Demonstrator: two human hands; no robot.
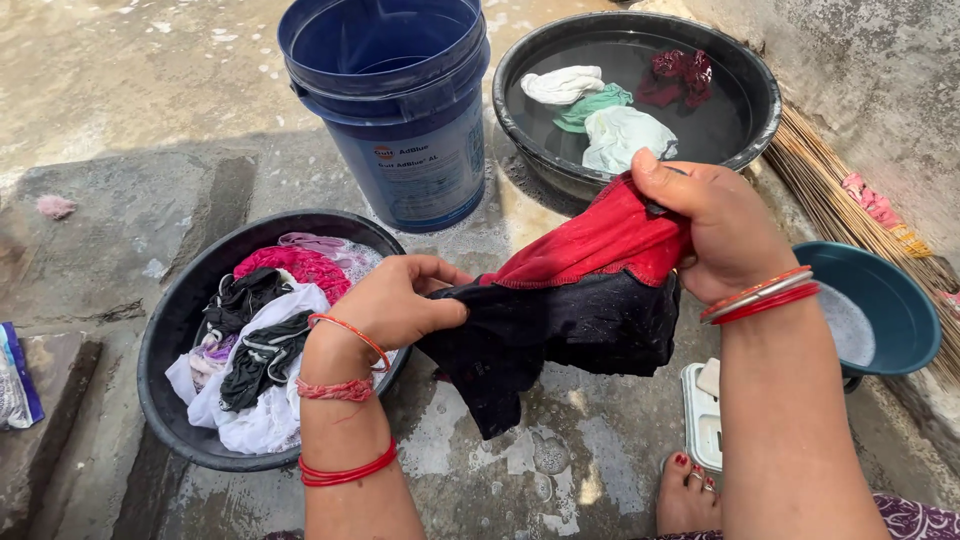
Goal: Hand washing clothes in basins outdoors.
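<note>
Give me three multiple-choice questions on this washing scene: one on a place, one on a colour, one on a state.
1. Where is the bucket?
A. between the two black tubs
B. inside a tub
C. on the broom

2. What colours is the held cloth?
A. white and green
B. red and black
C. yellow

3. How are the hands?
A. both empty
B. one holding soap
C. both gripping the cloth

Answers: 1 A, it stands between the near tub and the far tub. 2 B, red above, black below. 3 C, left hand and right hand pinch it.
</note>
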